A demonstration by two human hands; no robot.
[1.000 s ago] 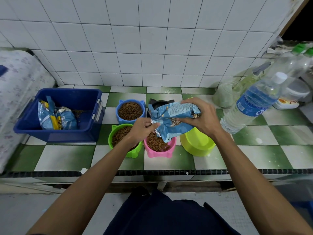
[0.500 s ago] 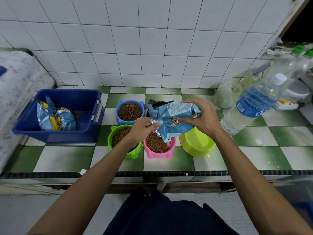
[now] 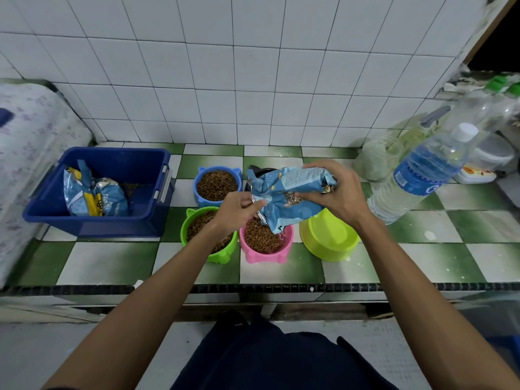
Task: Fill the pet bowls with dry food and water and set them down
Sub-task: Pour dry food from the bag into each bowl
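Three bowls were already filled with kibble, the blue bowl [image 3: 217, 183], green bowl [image 3: 206, 235] and pink bowl [image 3: 266, 239], while the yellow bowl [image 3: 329, 236] lay apparently upturned and the water bottle [image 3: 422, 171] capped. The food bag [image 3: 287, 195] was held tilted above the pink bowl, pinched at its torn mouth by the left hand [image 3: 237, 211] and gripped around its top by the right hand [image 3: 336, 192]. Its print could not be read, and on the second bag [image 3: 94, 197] in the blue bin [image 3: 92, 223] only illegible fragments were seen

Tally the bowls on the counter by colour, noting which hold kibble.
Blue bowl: 1, kibble
Green bowl: 1, kibble
Pink bowl: 1, kibble
Yellow-green bowl: 1, upside down, contents not visible
Black bowl: 1, mostly hidden behind the food bag
Total: 5 bowls
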